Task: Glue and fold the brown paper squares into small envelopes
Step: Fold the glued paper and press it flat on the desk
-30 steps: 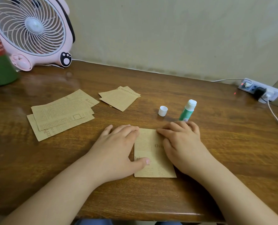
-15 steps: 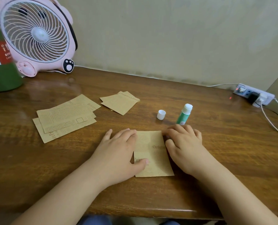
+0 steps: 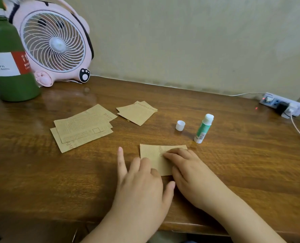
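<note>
Since the earlier frames the folded brown paper (image 3: 156,158) has been turned from lying lengthwise toward the person to lying crosswise, and the left hand (image 3: 142,183) has been shifted so that its index finger is lifted off and pointed away over the bare worktop (image 3: 233,172). The paper is kept flat on the worktop near its front edge, between the two hands; it is pressed at its right part by the straight fingers (image 3: 173,153) of the right hand (image 3: 193,174), while the left hand's other fingers, relaxed and loosely spread, are rested at its lower left corner (whether they truly touch it cannot be told). The step in hand is judged to be the flattening of a glued fold. For the next move, firm pressure along the seam would be called for, and then probably another pass of glue: the glue stick (image 3: 203,128) is left standing uncapped just beyond the paper, with its white cap (image 3: 180,125) beside it. A stack of unfolded printed sheets (image 3: 82,127) and a smaller pile of folded pieces (image 3: 137,112) are laid farther back to the left, so more envelopes appear to remain. The near edge of the paper and any seam are hidden under the hands, and the print on it is too small to be read. The green bottle (image 3: 7,58) is cut off at the left edge, beside the pink fan (image 3: 54,42).
</note>
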